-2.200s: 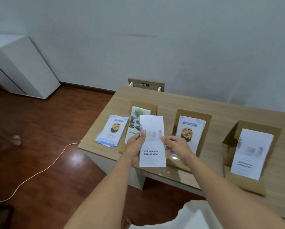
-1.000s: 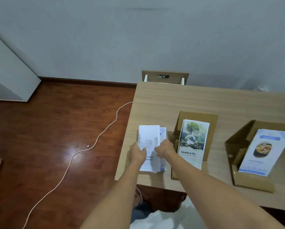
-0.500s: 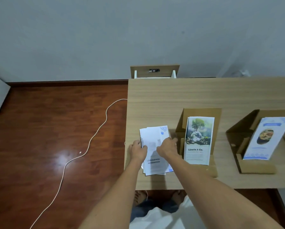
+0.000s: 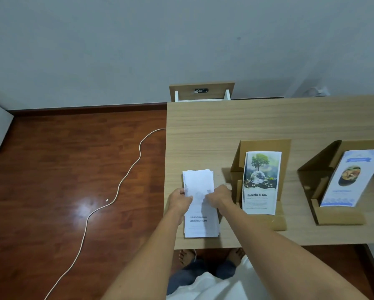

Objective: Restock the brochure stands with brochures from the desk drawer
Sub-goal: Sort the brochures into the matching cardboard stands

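Evidently the person is squaring up a loose stack of white brochures (image 4: 200, 204) that lies flat on the surface (image 4: 203, 135), close to its near left corner. The left hand (image 4: 180, 201) closes on the stack's left edge about midway along it, thumb over the top sheet, while the right hand (image 4: 218, 197) pinches the opposite edge just across from it; holding both long sides this way seems meant to keep the sheets from fanning, since the far ends are slightly splayed. The stack's long axis runs away from the body, and the printed title sits at the near end reading upright to the person, so the top points toward the wall. Just to the right of the right hand stands a cardboard stand (image 4: 266, 145) with a tree brochure (image 4: 260, 182) leaning back in it, upright, its long axis vertical. Further right, a second cardboard stand (image 4: 318, 169) holds a blue brochure (image 4: 350, 178) tilted the same way. The white stack probably belongs in another stand, none visible for it.
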Demonstrator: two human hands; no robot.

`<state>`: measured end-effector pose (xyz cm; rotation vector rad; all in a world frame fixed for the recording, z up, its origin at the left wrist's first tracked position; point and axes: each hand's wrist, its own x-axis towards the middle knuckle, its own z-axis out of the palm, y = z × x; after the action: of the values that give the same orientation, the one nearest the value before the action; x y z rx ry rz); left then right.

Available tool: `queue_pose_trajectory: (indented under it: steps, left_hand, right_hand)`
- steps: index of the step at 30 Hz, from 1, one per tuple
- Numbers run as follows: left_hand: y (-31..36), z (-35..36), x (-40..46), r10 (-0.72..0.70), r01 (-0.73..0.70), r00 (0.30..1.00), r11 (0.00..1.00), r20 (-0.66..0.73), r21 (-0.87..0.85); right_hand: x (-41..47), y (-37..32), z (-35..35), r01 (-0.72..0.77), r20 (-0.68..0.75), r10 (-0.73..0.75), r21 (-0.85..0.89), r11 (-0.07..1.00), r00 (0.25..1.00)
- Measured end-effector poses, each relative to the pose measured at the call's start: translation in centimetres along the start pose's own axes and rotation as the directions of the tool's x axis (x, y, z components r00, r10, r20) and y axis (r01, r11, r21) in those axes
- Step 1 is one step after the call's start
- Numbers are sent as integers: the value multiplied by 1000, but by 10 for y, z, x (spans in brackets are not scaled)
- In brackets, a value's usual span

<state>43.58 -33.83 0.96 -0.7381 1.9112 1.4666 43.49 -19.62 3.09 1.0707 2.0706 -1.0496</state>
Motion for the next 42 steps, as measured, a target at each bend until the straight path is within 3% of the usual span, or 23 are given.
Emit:
queue_pose_trajectory:
  steps: [4,8,12,18,25,35,42]
  left_hand:
    - [11,-1,-11,23,-23,999,1000,26,4]
    - [35,-7,-17,173,-173,985,985,-3,0]
    - [76,-14,-27,456,-452,884,890,-100,64]
    - [106,-15,-25,633,-615,754,774,-175,150]
    - [109,-13,-40,722,-684,673,690,-160,239]
    - [99,-12,-32,679,-658,723,733,-128,171]
    - [102,-15,-32,752,-713,635,658,-177,241]
  right_hand:
    - [-5,-3,-5,77,61,-79,41,996,995]
    - [-9,-18,-23,271,-32,-269,112,956,963]
    - [-17,-43,-47,495,-122,-481,176,851,868]
    - [-40,-61,-69,705,-251,-661,189,684,708]
    - [-37,-52,-68,723,-253,-677,210,659,691]
    - [-31,-44,-60,728,-221,-696,133,673,684]
    - [-30,-45,-62,732,-231,-696,152,664,680]
